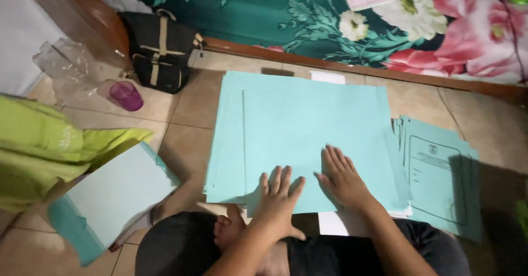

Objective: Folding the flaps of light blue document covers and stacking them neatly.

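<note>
A stack of large pale teal paper sheets [297, 116] lies on the tiled floor in front of me. My left hand [278, 201] rests flat on the near edge of the top sheet, fingers spread. Beside it, my right hand [342, 178] presses flat on the same sheet, fingers apart. Neither hand grips anything. To the right lies a pile of printed teal sheets [440, 171] with a framed text block. My crossed legs in dark clothing [181, 246] and a bare foot [226, 229] show at the bottom.
A tilted bundle of teal sheets [113, 193] lies at lower left, beside a lime green cloth [38, 149]. A purple cup [126, 95], crumpled clear plastic [69, 61] and a black bag [159, 50] sit at the back left. A floral bedspread [352, 17] hangs behind.
</note>
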